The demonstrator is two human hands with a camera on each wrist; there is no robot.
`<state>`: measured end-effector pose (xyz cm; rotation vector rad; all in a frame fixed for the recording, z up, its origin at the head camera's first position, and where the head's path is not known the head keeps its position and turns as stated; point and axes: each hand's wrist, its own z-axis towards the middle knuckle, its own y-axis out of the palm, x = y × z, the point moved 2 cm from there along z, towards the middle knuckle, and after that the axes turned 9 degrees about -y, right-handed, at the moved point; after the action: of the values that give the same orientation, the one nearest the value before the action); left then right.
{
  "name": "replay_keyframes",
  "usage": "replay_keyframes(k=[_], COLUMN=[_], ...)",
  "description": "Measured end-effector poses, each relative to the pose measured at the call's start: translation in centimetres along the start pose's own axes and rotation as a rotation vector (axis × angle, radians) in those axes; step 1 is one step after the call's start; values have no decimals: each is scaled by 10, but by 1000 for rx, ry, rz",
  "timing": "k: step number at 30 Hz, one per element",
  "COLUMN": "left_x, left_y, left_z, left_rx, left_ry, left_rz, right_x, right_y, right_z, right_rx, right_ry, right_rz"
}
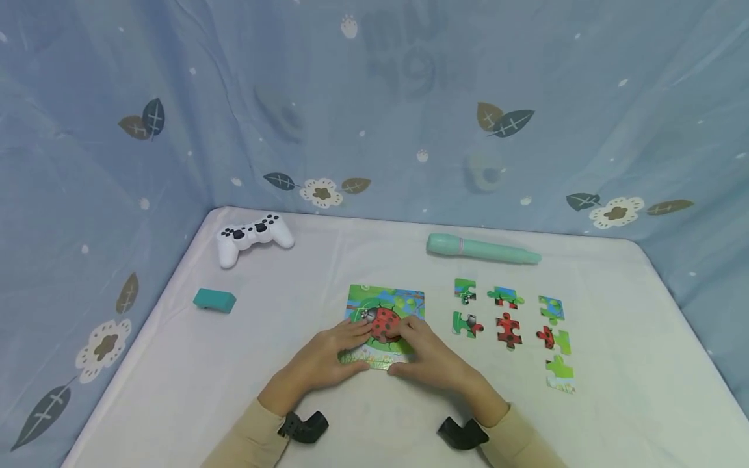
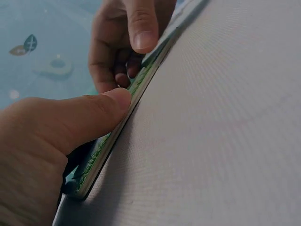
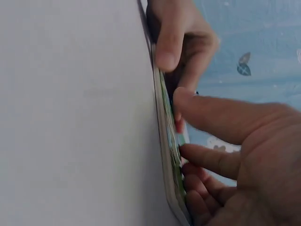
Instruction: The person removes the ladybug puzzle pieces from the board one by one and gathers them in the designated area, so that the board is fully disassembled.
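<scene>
A flat puzzle board (image 1: 411,303) with a ladybug picture lies mid-table, its near edge towards me. My left hand (image 1: 329,356) rests on its left side, fingers stretched over the picture. The left thumb (image 2: 110,107) touches the board's near edge. Opposite, my right hand (image 1: 434,354) has its fingertips on the picture's right side; in the right wrist view the right thumb (image 3: 211,112) stands apart from the index finger. Nothing shows between them. The hands hide part of the picture, and whether loose pieces lie under the fingers is hidden.
Several loose puzzle pieces lie right of the board, among them a red spotted piece (image 1: 508,330) and a green corner piece (image 1: 560,376). Behind them is a mint-green microphone-shaped object (image 1: 491,251). At left are a white game controller (image 1: 253,237) and a teal block (image 1: 214,299).
</scene>
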<state>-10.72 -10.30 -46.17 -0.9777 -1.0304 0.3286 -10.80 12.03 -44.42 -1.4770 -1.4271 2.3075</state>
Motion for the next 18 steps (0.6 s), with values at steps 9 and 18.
replay_keyframes(k=[9, 18], left_x=[-2, -2], left_y=[-1, 1], left_z=[1, 1], left_rx=[-5, -15], left_ry=[-6, -22], left_rz=[21, 15], right_x=[-5, -2], right_y=[7, 9], right_z=[0, 0], right_rx=[59, 98], right_ry=[7, -36], right_rz=[-30, -31])
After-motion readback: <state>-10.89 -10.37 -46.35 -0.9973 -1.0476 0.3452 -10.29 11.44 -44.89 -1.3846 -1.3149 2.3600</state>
